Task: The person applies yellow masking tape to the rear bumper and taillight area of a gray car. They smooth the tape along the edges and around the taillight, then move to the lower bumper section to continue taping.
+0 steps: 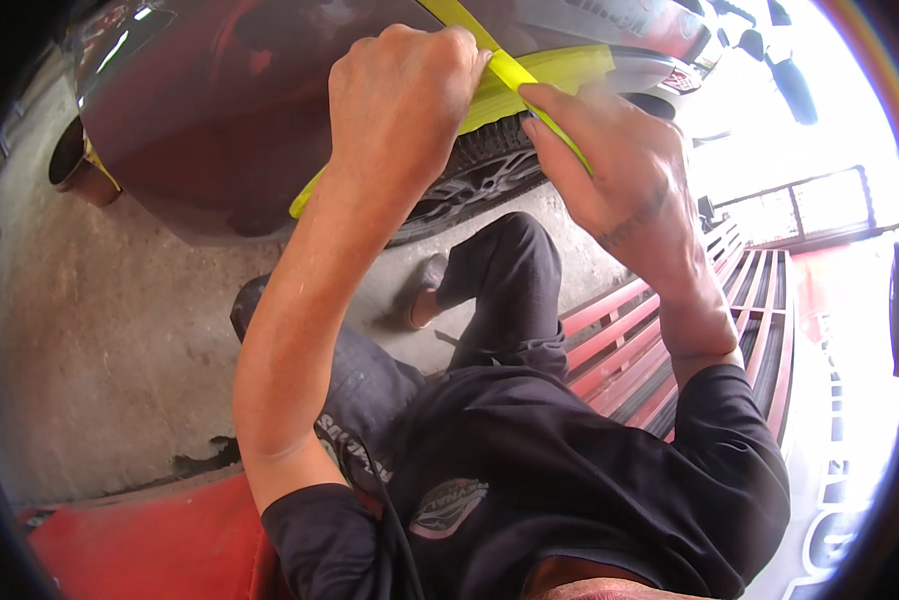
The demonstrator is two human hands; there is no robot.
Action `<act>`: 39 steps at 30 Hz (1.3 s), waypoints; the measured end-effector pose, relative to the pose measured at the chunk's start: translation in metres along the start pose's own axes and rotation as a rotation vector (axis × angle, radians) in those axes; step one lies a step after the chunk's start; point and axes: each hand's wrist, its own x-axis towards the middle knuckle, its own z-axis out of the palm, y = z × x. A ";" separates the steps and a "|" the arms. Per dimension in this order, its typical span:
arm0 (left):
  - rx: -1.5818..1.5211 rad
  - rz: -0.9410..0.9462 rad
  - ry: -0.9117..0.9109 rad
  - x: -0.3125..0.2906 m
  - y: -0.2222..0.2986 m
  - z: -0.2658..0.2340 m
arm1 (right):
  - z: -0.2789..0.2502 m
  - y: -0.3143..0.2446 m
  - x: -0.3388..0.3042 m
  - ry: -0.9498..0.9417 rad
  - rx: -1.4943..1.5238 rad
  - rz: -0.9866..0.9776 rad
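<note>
A strip of bright yellow tape (510, 70) runs slantwise in front of a dark car's body panel (219, 110). My right hand (619, 170) pinches its lower end between thumb and fingers. Closed in a fist, my left hand (399, 100) has its thumb side against the same strip; its fingertips are hidden. Behind the strip, a wider yellow covering (574, 75) follows the wheel arch, and another bit of yellow (307, 196) shows at the arch's other end beside my left forearm. The wheel (484, 185), with black tyre and spoked rim, is partly hidden by my left arm.
A red slatted bench (624, 345) stands at the right below my right arm. A dark bucket-like container (89, 170) is by the car at far left. Something red (159, 545) lies at lower left. My bent leg (509, 280) is close to the wheel over concrete floor (119, 330).
</note>
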 end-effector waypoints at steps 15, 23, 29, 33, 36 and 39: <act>0.034 0.102 -0.082 0.006 0.005 0.003 | 0.003 0.003 -0.016 0.019 0.080 0.082; -0.355 -0.153 0.110 -0.019 -0.012 -0.008 | 0.012 0.009 -0.018 0.068 0.084 0.121; -0.806 -0.346 0.079 -0.057 0.002 -0.002 | 0.012 0.004 -0.013 0.087 0.066 0.109; -0.696 -0.267 -0.064 -0.054 0.017 0.005 | 0.011 0.003 -0.011 0.075 0.084 0.118; -0.454 -0.148 -0.036 -0.051 0.014 0.018 | 0.011 0.004 -0.010 0.080 0.081 0.089; -0.310 -0.115 -0.088 -0.050 0.017 0.019 | 0.012 0.003 -0.012 0.074 0.076 0.069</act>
